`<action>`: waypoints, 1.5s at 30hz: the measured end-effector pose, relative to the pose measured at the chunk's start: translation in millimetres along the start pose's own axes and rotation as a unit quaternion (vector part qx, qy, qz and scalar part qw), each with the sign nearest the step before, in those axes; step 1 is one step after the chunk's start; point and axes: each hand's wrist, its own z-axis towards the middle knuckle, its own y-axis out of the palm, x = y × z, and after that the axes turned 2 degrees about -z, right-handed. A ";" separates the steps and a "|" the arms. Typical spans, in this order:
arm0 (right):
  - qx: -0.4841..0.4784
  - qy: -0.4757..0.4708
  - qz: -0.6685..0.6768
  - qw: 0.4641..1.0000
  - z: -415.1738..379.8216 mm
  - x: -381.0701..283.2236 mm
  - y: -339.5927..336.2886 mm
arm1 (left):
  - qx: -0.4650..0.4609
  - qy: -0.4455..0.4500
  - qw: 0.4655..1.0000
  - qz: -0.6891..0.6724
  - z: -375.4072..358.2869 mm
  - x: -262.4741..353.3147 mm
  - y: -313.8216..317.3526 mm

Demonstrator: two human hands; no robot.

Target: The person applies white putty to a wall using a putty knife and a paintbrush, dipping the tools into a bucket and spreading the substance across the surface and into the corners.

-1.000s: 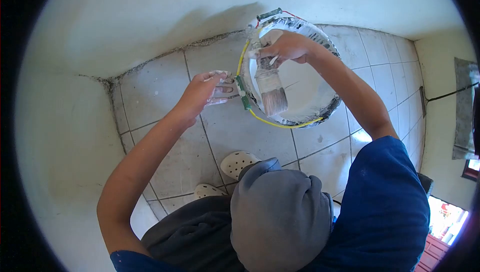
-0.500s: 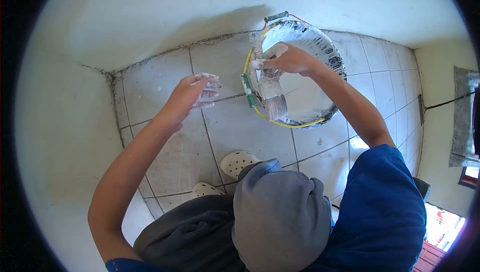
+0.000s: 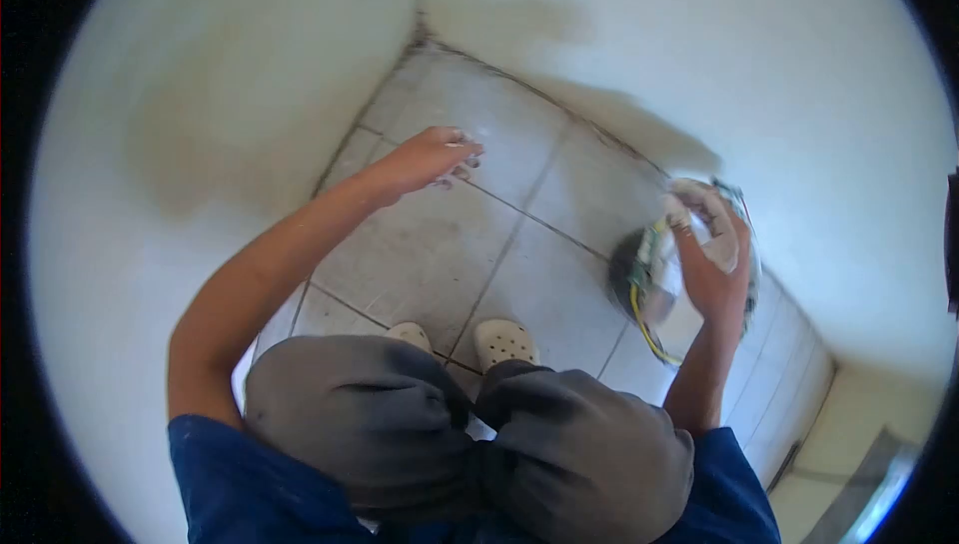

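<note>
My right hand (image 3: 713, 249), coated in white paint, is closed around a paintbrush (image 3: 659, 304) whose bristles point down. The brush is over a paint bucket (image 3: 626, 272), dark on the outside, with white paint inside. A yellow wire handle with a green grip hangs on the bucket's near left side. The hand and forearm hide much of the bucket's opening. Well to the left, my left hand (image 3: 436, 158) hovers above the floor with nothing in it. Its paint-smeared fingers are loosely bent and apart, somewhat blurred.
Pale walls (image 3: 250, 144) meet in a corner at the top, with a rough dirty edge along the floor. Grey-white tiles (image 3: 539, 274) run beneath me. My cream clogs (image 3: 505, 342) stand below my bent knees. The bucket sits close to the right-hand wall.
The view has swung left, so the bucket now appears farther right and lower, and the wall corner nearer the middle. My right hand still holds the paintbrush over the bucket.
</note>
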 end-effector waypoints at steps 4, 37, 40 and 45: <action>-0.184 -0.113 0.052 0.975 70.6 -81.7 98.0 | 0.086 0.047 0.988 -0.121 -48.9 -40.7 -43.9; 0.246 -0.020 0.269 0.931 264.6 -24.8 438.0 | 0.223 -0.014 0.970 -0.100 -41.8 -15.9 -117.2; 0.047 0.102 0.310 0.944 262.5 -21.0 434.6 | 0.208 -0.022 0.974 -0.090 -41.7 -19.8 -113.4; 0.145 0.024 0.241 0.959 260.1 -30.3 423.1 | 0.217 -0.008 0.972 -0.091 -40.1 -17.0 -114.2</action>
